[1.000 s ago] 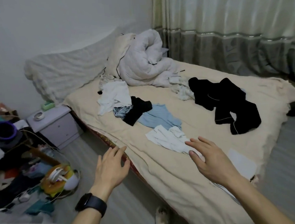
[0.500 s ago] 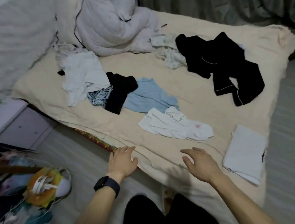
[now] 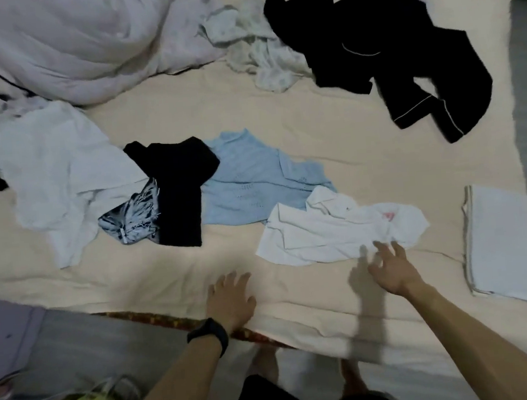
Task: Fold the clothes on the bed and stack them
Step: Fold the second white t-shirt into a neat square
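The right hand [image 3: 392, 273] hangs over the near part of the bed with its grip released. Its fingers [image 3: 397, 249] are spread and lightly bent, holding nothing, with their tips at the near hem of a crumpled white cotton shirt [image 3: 330, 229] that bears a small red mark; blur hides whether they touch the cloth. The left hand [image 3: 232, 300], a black wristband [image 3: 208, 332] on its wrist, lies palm down on the cream bed sheet [image 3: 281, 119] close to the bed's near edge, its grip likewise released, fingers straight and holding nothing. Just behind the white shirt, and partly under its far edge, lies a light blue knitted top [image 3: 251, 178]. A black T-shirt [image 3: 179, 187] overlaps that top's left side, with a grey-and-white patterned cloth [image 3: 131, 216] against it and a loose white garment [image 3: 55, 172] further left. To the right of the right hand, near the bed's right edge, a flat folded white garment [image 3: 505, 244] lies apart from the rest. At the far side a black garment with thin white piping [image 3: 402, 62] sprawls beside a crumpled pale patterned cloth [image 3: 260, 51], and a bunched pale duvet [image 3: 70, 41] fills the far left. Grey floor [image 3: 77, 340] shows beside the bed.
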Available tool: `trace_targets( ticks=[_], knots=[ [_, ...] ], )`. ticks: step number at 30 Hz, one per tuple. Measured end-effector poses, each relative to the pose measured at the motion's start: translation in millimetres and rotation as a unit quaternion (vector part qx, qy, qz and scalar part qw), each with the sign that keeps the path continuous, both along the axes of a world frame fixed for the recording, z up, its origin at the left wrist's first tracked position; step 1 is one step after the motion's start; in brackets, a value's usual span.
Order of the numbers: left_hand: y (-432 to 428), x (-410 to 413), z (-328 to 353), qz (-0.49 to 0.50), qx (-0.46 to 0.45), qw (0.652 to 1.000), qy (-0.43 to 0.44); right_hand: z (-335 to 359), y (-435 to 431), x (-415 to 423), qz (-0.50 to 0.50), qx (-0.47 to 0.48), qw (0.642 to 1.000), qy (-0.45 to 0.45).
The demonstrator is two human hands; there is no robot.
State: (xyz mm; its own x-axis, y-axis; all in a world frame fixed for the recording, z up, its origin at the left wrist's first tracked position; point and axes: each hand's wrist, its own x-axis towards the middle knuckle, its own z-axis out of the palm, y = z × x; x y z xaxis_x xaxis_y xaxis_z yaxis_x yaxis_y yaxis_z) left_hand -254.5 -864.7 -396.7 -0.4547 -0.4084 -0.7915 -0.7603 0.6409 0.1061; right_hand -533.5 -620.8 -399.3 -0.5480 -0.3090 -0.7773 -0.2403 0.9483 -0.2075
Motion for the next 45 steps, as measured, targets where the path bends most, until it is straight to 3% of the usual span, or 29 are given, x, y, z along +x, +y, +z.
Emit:
trace_targets(
  ticks=[4,8,13,17,21,26,29,33,36,39,42,45],
  knots=[
    [-64,-8,-71,-0.048,-0.037,0.998,-0.008,-62,-25,-39,-0.108,0.021,0.993,0.041],
    [-88,2,-127,-0.073,-0.016,0.997,-0.002,-99,-22,-46,-0.201,0.037,0.976,0.079],
    [-86,12,-117,-0.095,0.011,0.995,-0.01,-58,-43,21,-0.262,-0.053,0.945,0.19],
    [-98,0,-62,-0.081,0.062,0.995,-0.009,21,-66,100,-0.281,-0.155,0.924,0.206],
    [-99,-35,26,-0.038,0.109,0.983,0.14,102,-84,158,-0.264,-0.264,0.898,0.234],
    [-80,-65,162,-0.114,0.178,0.91,0.356,195,-111,185,-0.215,-0.362,0.877,0.231],
    [-71,-57,233,-0.16,0.225,0.879,0.389,257,-128,192,-0.211,-0.423,0.86,0.192],
    [-91,-37,296,-0.102,0.23,0.865,0.435,320,-141,203,-0.217,-0.511,0.82,0.141],
    [-118,-22,337,-0.044,0.286,0.834,0.47,347,-142,212,-0.268,-0.54,0.784,0.15],
    [-147,-7,378,-0.01,0.323,0.808,0.492,363,-153,227,-0.261,-0.518,0.81,0.088],
    [-176,3,414,-0.02,0.337,0.807,0.485,381,-182,239,-0.231,-0.548,0.804,-0.018],
    [-215,10,440,-0.039,0.304,0.81,0.501,411,-222,237,-0.205,-0.546,0.807,0.098]
  ],
)
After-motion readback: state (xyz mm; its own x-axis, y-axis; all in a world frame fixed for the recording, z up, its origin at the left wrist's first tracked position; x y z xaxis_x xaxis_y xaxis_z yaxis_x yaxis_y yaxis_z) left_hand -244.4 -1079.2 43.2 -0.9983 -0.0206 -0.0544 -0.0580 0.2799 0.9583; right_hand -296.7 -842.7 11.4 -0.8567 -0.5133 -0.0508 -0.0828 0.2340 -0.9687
